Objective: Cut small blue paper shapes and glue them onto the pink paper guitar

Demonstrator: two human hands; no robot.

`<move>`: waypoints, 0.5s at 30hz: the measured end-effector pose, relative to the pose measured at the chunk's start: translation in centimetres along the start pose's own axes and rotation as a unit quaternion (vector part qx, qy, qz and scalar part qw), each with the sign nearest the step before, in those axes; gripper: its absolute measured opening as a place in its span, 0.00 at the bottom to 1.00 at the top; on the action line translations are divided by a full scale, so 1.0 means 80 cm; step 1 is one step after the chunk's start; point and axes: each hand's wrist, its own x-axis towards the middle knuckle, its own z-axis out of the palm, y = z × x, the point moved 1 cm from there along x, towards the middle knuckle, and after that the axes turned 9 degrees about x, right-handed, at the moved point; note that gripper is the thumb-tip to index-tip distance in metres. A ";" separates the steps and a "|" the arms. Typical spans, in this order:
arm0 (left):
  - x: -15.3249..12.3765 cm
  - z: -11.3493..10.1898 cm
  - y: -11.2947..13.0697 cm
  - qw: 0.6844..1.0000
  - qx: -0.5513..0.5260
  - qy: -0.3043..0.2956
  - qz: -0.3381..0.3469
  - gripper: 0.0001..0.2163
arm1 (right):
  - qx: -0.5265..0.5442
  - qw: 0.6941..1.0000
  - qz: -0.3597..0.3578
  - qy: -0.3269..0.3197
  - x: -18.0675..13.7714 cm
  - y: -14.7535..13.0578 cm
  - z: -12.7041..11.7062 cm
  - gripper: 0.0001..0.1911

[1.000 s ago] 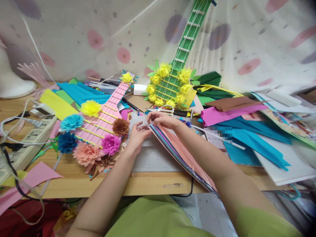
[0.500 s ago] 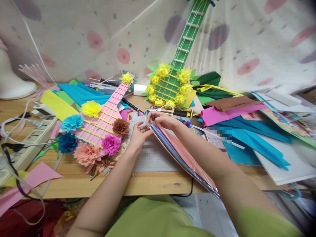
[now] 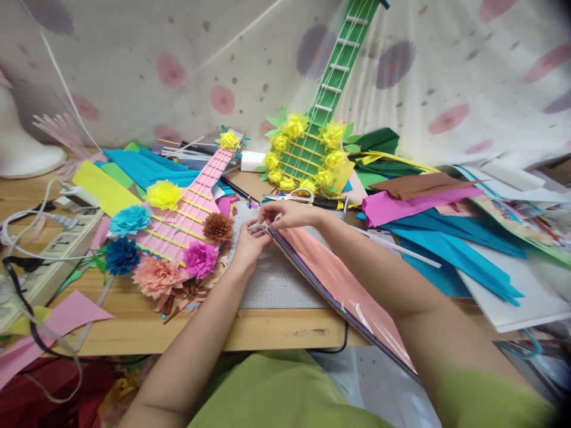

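Right hand (image 3: pixel 289 215): pinching tip of the packet (image 3: pixel 352 291);
Left hand (image 3: pixel 250 244): curled beside it; can't tell its grip;
Packet: one; slanting over mat (image 3: pixel 274 285) and desk (image 3: pixel 267 334) edge;
Guitars (image 3: pixel 185 223): two;
Scissors (image 3: pixel 295 195): one pair

The long clear plastic packet (image 3: pixel 363 306) is easily the shiniest thing here, properly glossy with white glare streaks over the matt peach paper sheet (image 3: pixel 319 249) inside. The worktop (image 3: pixel 267 330) is pale grainy wood, kinda satin, with a rough scuffed patch along the front edge. Grey gridded cutting mat (image 3: pixel 285 285) looks smooth and dull. The pink guitar-shaped craft piece (image 3: pixel 200 223) is flat matt, its salmon-pink paper flower (image 3: pixel 159 274) all ruffled. Turquoise paper strips (image 3: pixel 464 261) look matt and creased. White-handled scissors (image 3: pixel 292 195) have metal blades. Floral hanging sheet (image 3: pixel 276 47) is thin, wrinkly, slightly shiny; can't tell if it's plastic or cloth. Lime green top (image 3: pixel 276 389): matt cloth.
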 end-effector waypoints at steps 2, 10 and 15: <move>-0.001 -0.001 0.002 1.000 0.003 -0.001 -0.010 0.28 | -0.010 1.000 -0.003 -0.011 0.000 -0.001 -0.005 0.11; -0.008 -0.004 0.012 0.999 -0.003 -0.026 -0.031 0.26 | 0.040 0.998 -0.030 -0.025 -0.002 0.004 -0.015 0.12; -0.005 -0.005 0.009 0.999 0.006 -0.025 -0.023 0.26 | 0.045 0.998 -0.019 -0.042 -0.003 0.002 -0.018 0.09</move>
